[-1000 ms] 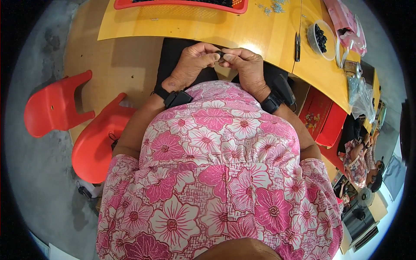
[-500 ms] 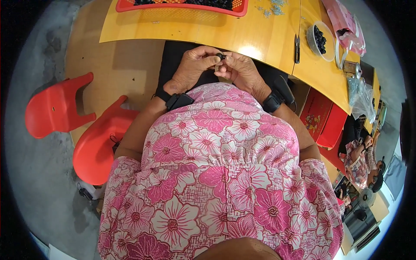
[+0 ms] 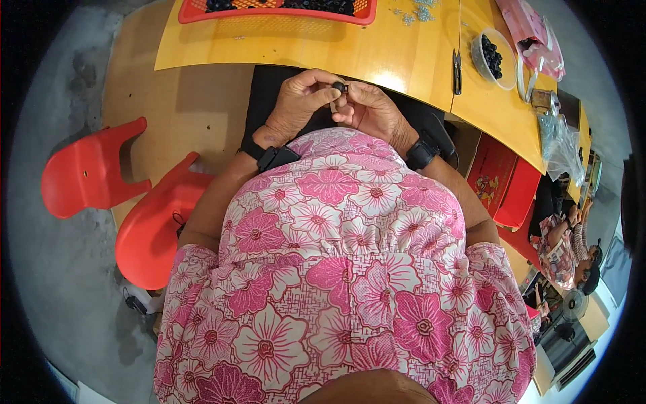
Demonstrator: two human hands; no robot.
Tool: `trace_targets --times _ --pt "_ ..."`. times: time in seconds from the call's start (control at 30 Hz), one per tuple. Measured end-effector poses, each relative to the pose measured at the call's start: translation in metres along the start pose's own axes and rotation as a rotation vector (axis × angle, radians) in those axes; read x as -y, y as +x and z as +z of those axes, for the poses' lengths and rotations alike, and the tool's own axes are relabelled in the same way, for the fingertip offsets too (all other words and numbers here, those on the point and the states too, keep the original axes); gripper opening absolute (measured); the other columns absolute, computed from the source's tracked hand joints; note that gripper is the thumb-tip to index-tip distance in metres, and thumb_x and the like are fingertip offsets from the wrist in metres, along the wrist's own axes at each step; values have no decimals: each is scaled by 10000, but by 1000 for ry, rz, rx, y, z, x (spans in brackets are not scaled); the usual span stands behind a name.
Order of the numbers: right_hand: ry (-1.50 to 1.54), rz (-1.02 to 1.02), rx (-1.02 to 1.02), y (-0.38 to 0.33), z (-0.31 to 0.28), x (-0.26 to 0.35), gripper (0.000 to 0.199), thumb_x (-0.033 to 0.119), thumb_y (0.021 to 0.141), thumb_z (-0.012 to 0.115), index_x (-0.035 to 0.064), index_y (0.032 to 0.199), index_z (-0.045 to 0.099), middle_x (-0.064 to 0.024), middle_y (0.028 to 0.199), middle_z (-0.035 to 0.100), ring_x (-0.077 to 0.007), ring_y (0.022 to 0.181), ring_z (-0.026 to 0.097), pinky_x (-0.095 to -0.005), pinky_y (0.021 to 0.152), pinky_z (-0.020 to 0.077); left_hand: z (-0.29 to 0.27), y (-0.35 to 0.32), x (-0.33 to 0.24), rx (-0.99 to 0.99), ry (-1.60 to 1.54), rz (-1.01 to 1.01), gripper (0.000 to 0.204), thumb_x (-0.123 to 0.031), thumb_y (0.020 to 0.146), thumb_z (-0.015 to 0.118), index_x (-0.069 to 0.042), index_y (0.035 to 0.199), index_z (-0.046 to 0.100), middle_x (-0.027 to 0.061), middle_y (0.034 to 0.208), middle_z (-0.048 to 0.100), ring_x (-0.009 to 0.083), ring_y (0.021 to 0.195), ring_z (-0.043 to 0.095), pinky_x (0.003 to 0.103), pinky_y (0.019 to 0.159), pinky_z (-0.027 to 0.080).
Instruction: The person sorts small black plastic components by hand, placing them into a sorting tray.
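Note:
A small round black part (image 3: 339, 87) sits between my two hands, just in front of the table's near edge. My left hand (image 3: 299, 101) is closed, its thumb and forefinger pinching the part from the left. From the other side my right hand (image 3: 375, 110) pinches at the same part with thumb and forefinger, its other fingers curled below. Whether the right fingers hold a second small piece against it is too small to tell. Both wrists wear dark bands with black boxes.
On the yellow table (image 3: 289, 47) stand a red basket (image 3: 276, 15) of black parts, a clear tub (image 3: 509, 67) of black parts, a black cutter-like tool (image 3: 457, 73) and scattered small silvery pieces (image 3: 422, 12). Red chairs (image 3: 87, 172) stand at left. People (image 3: 562, 252) sit far right.
The black part has turned between my fingertips and now shows a rounder face. My hands stay in nearly the same place; the view has shifted slightly.

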State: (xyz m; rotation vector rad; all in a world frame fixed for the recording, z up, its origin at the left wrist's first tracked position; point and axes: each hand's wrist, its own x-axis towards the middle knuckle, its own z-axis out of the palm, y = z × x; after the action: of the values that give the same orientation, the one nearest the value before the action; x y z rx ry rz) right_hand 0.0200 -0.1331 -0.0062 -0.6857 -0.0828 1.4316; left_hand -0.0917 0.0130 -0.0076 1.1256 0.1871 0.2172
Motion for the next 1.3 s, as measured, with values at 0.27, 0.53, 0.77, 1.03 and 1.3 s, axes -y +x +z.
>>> trace_targets --times 0.27,0.53,0.77,1.03,1.3 --pt "-34 13 -42 -3 4 5 223 233 921 553 20 925 619 -26 763 609 -111 625 565 -365 772 540 -1 2 -8 -23 345 114 153 -31 807 655 -3 955 633 28 828 616 70 715 572 210 650 476" --pt "-81 30 -90 -5 7 8 240 247 915 563 12 900 609 -26 744 604 -104 602 558 -366 757 543 0 5 -35 63 747 135 158 -20 753 669 -14 911 656 3 776 564 57 642 505 195 587 412" --pt "-95 49 -95 -7 4 7 248 268 903 582 21 884 609 -13 736 598 -86 596 561 -353 759 550 0 7 -31 70 702 106 162 -17 746 669 -12 908 660 7 776 565 57 654 500 193 589 405" --pt "-79 48 -105 -8 2 7 247 280 897 589 35 876 611 -3 726 588 -86 598 562 -348 763 550 -1 8 -16 30 572 125 143 -19 764 679 -9 905 660 9 798 579 61 692 516 197 621 416" --pt "-122 70 -133 -11 0 8 256 290 875 618 35 887 632 2 738 593 -85 633 565 -342 764 548 2 7 -20 38 631 164 147 -15 756 679 -16 902 662 6 763 565 65 669 503 204 604 408"
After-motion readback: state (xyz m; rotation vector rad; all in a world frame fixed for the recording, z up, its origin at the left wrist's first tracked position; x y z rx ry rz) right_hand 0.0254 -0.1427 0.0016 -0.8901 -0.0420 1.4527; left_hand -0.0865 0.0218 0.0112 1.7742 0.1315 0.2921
